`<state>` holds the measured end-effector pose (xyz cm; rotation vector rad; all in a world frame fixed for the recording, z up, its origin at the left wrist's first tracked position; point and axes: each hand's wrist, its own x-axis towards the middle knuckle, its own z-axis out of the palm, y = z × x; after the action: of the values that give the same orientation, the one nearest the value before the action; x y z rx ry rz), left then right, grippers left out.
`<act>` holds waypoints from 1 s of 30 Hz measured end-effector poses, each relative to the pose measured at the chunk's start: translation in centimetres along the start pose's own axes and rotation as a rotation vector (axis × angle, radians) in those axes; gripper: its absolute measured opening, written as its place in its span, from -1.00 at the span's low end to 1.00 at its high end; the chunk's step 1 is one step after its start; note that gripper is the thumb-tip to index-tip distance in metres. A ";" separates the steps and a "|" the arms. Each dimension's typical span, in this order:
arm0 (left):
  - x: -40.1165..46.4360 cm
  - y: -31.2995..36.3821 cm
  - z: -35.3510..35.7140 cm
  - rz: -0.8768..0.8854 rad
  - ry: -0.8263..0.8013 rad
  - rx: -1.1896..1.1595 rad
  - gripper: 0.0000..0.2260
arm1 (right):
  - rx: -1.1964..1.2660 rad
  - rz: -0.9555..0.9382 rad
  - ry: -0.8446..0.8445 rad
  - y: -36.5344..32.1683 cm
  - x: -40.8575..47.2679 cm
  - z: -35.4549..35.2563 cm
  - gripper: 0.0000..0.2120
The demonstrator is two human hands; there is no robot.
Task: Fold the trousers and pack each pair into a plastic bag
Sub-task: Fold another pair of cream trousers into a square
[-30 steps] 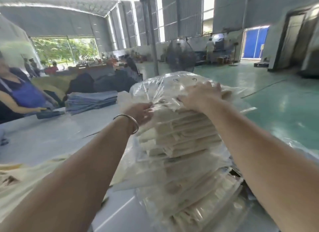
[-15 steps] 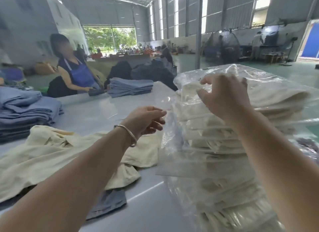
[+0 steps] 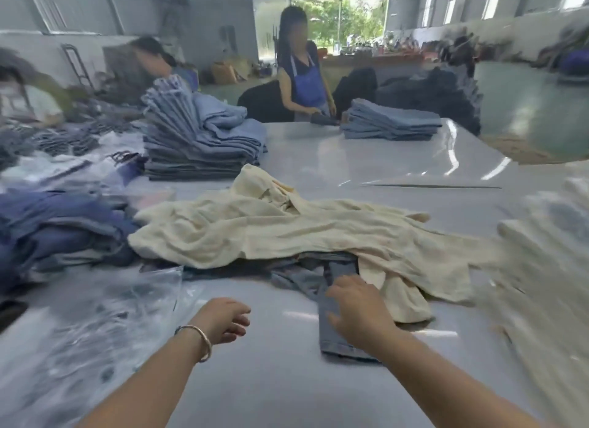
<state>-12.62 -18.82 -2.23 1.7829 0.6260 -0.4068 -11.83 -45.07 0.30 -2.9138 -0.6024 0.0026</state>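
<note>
Both hands off bagged stack [image 3: 541,268], now far right. Our right hand [image 3: 360,313] hovers, fingers spread, over denim trousers [image 3: 338,332] near centre; left hand [image 3: 223,321] loosely curled, holding nothing. Denim soft, weighty: we'd grab waistband.

We cannot make out the stack of bagged trousers [image 3: 548,268] far right of our right hand's fingers [image 3: 345,287]; blur smears it and the edge cuts it off. Cream trousers [image 3: 271,230] beyond those fingers hide most of the blue jeans [image 3: 338,300]. Plastic bags [image 3: 95,325] left of our left hand [image 3: 224,321] blur too.
</note>
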 end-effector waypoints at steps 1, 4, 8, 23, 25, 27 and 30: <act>1.2 -0.3 -1.6 -0.006 0.016 -0.002 -0.92 | 0.008 0.015 -0.034 -1.4 1.6 2.0 -0.63; 5.1 -0.9 -5.5 0.037 0.077 0.026 -0.91 | 0.023 0.076 -0.046 -4.5 6.4 7.0 -0.57; 10.2 -0.6 -9.4 0.069 0.120 -0.032 -0.91 | 0.023 0.162 0.011 -7.5 13.4 11.1 -0.39; 19.8 -0.3 -15.2 0.142 -0.054 -0.282 -0.84 | -0.059 0.267 0.037 -10.1 37.0 13.4 -0.09; 20.4 0.0 -15.6 0.151 -0.060 -0.309 -0.84 | -0.182 0.251 0.047 -10.7 38.0 12.9 -0.19; 20.6 0.2 -15.7 0.146 -0.055 -0.349 -0.86 | -0.261 0.222 0.067 -11.2 38.2 11.7 -0.52; 20.4 0.2 -15.5 0.101 -0.037 -0.455 -0.87 | -0.227 0.185 0.118 -11.0 37.1 9.5 -0.69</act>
<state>3.14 0.21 -9.02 1.3622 0.5490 -0.2057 17.53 -18.96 -6.13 -3.1488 -0.3317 -0.2271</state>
